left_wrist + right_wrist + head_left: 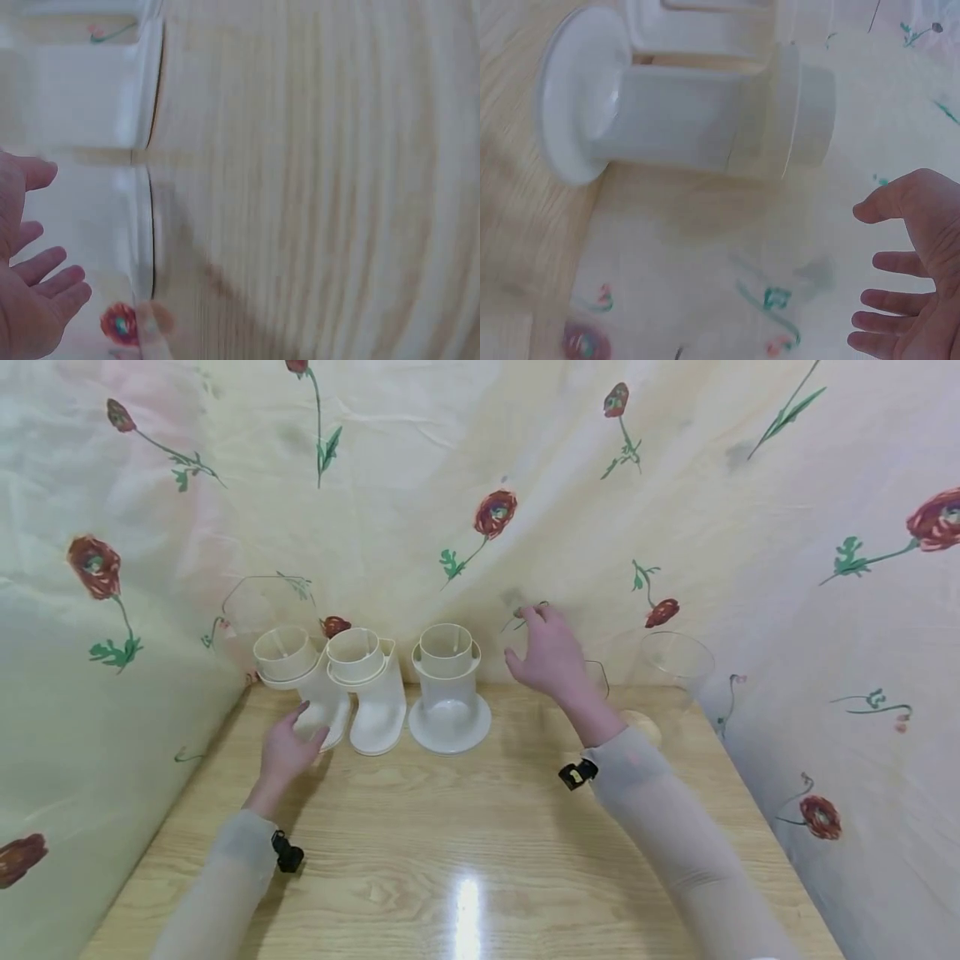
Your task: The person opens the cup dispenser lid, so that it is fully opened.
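Three white stands, each with a white cup-like piece at its top, line the back of the table. My left hand (288,750) is at the foot of the leftmost stand (335,720), fingers spread and holding nothing. Beside it is a similar stand (377,718) with a rounded foot. The third stand (450,735) has a wide round base; it appears sideways in the right wrist view, its cup piece (816,116) pointing right. To the right of this stand, my right hand (551,652) is raised, thumb apart from the fingers, nothing in it.
A clear container with a round rim (677,653) stands at the back right, partly behind the right forearm. Behind the table and along both sides hangs a flowered cloth (420,468). The wooden tabletop (420,843) stretches toward me.
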A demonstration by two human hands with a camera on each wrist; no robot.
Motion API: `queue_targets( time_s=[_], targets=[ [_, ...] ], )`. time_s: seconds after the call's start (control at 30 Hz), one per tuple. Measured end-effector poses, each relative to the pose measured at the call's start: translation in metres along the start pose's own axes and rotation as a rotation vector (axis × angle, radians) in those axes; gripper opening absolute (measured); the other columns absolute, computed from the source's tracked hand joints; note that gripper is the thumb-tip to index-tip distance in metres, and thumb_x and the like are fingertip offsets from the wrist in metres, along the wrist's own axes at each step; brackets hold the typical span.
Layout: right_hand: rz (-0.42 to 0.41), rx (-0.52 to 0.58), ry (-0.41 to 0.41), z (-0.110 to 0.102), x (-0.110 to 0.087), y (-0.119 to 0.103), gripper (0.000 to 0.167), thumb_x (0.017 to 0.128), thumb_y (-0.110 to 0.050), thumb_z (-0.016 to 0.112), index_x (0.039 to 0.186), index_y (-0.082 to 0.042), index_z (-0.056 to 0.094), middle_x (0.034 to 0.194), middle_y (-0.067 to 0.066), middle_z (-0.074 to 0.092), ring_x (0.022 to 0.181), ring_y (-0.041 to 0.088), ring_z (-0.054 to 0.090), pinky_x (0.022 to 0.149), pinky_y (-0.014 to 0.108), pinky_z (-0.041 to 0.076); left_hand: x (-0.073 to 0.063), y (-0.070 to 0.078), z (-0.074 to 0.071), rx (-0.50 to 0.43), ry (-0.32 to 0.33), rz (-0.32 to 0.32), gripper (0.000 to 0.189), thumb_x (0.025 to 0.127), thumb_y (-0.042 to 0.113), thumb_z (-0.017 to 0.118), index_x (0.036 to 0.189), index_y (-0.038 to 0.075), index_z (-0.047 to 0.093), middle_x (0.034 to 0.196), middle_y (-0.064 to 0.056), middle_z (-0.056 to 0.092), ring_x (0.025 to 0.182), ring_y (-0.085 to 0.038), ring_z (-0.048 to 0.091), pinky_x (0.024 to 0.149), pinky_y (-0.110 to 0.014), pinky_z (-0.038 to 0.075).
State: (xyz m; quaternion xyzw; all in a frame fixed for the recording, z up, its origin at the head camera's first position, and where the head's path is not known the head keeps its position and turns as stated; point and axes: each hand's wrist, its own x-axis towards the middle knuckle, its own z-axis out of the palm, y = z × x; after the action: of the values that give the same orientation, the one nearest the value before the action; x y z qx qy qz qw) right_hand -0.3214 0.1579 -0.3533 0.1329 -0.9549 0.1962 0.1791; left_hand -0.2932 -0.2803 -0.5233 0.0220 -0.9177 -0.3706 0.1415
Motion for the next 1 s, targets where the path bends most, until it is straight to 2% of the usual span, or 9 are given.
queue_targets(
  time_s=[0.17, 0.27, 0.37, 0.5, 0.6, 0.7, 0.77, 1.0],
  targets=[
    [-0.013, 0.057, -0.035, 0.004, 0.020, -0.027, 0.064, 0.090, -0.022, 0.075, 0.148, -0.006, 0.054, 0.154, 0.024, 0.051, 0.140, 0.041, 0.053, 0.112, 0.057, 0.055, 0.008, -0.009, -0.014, -0.072, 0.014, -0.123, 0.070, 0.099, 0.028, 0.071, 0.155, -0.007, 0.045, 0.155, -0.036, 0.049, 0.143, -0.055, 0.049, 0.121, -0.064, 0.044],
    [-0.024, 0.112, -0.059, 0.009, 0.033, -0.040, 0.065, 0.090, -0.019, 0.074, 0.150, -0.007, 0.052, 0.157, 0.023, 0.048, 0.142, 0.040, 0.051, 0.114, 0.055, 0.053, 0.015, -0.012, -0.020, -0.158, 0.014, -0.188, 0.076, 0.101, 0.027, 0.069, 0.162, -0.003, 0.035, 0.165, -0.032, 0.040, 0.150, -0.052, 0.042, 0.125, -0.061, 0.041],
    [-0.050, 0.153, -0.069, 0.014, 0.044, -0.052, 0.065, 0.090, -0.016, 0.073, 0.151, -0.007, 0.052, 0.158, 0.022, 0.047, 0.143, 0.039, 0.050, 0.114, 0.053, 0.054, 0.023, -0.012, -0.023, -0.263, 0.008, -0.270, 0.081, 0.103, 0.028, 0.068, 0.168, 0.005, 0.025, 0.173, -0.025, 0.029, 0.157, -0.047, 0.034, 0.130, -0.057, 0.034],
    [-0.091, 0.143, -0.080, 0.018, 0.056, -0.070, 0.063, 0.092, -0.018, 0.072, 0.151, -0.009, 0.052, 0.156, 0.020, 0.049, 0.138, 0.036, 0.053, 0.109, 0.049, 0.056, 0.034, -0.011, -0.023, -0.329, 0.003, -0.328, 0.083, 0.103, 0.028, 0.068, 0.169, 0.009, 0.021, 0.176, -0.019, 0.023, 0.160, -0.043, 0.028, 0.133, -0.056, 0.030],
    [-0.112, 0.105, -0.101, 0.022, 0.064, -0.085, 0.062, 0.094, -0.021, 0.072, 0.152, -0.011, 0.050, 0.155, 0.017, 0.050, 0.135, 0.033, 0.055, 0.103, 0.046, 0.060, 0.041, -0.013, -0.021, -0.336, -0.008, -0.338, 0.085, 0.103, 0.030, 0.068, 0.169, 0.005, 0.022, 0.176, -0.021, 0.024, 0.160, -0.044, 0.028, 0.132, -0.056, 0.031],
    [-0.142, 0.079, -0.128, 0.026, 0.070, -0.102, 0.061, 0.097, -0.024, 0.071, 0.153, -0.012, 0.049, 0.156, 0.016, 0.049, 0.137, 0.032, 0.055, 0.106, 0.044, 0.059, 0.047, -0.015, -0.019, -0.345, -0.007, -0.352, 0.083, 0.103, 0.031, 0.068, 0.167, 0.001, 0.024, 0.174, -0.024, 0.026, 0.159, -0.045, 0.030, 0.132, -0.056, 0.032],
    [-0.170, 0.074, -0.136, 0.028, 0.074, -0.114, 0.062, 0.097, -0.025, 0.071, 0.154, -0.011, 0.048, 0.158, 0.016, 0.049, 0.140, 0.031, 0.054, 0.112, 0.044, 0.056, 0.050, -0.015, -0.018, -0.338, 0.000, -0.356, 0.081, 0.103, 0.031, 0.068, 0.166, 0.002, 0.028, 0.173, -0.024, 0.028, 0.158, -0.045, 0.031, 0.132, -0.055, 0.032],
    [-0.283, 0.036, -0.174, 0.032, 0.092, -0.166, 0.064, 0.099, -0.028, 0.069, 0.157, -0.014, 0.046, 0.162, 0.011, 0.046, 0.145, 0.025, 0.050, 0.119, 0.035, 0.051, 0.061, -0.012, -0.016, -0.243, 0.036, -0.274, 0.072, 0.101, 0.030, 0.069, 0.156, -0.008, 0.041, 0.160, -0.035, 0.044, 0.149, -0.051, 0.044, 0.127, -0.057, 0.040]
  ],
)
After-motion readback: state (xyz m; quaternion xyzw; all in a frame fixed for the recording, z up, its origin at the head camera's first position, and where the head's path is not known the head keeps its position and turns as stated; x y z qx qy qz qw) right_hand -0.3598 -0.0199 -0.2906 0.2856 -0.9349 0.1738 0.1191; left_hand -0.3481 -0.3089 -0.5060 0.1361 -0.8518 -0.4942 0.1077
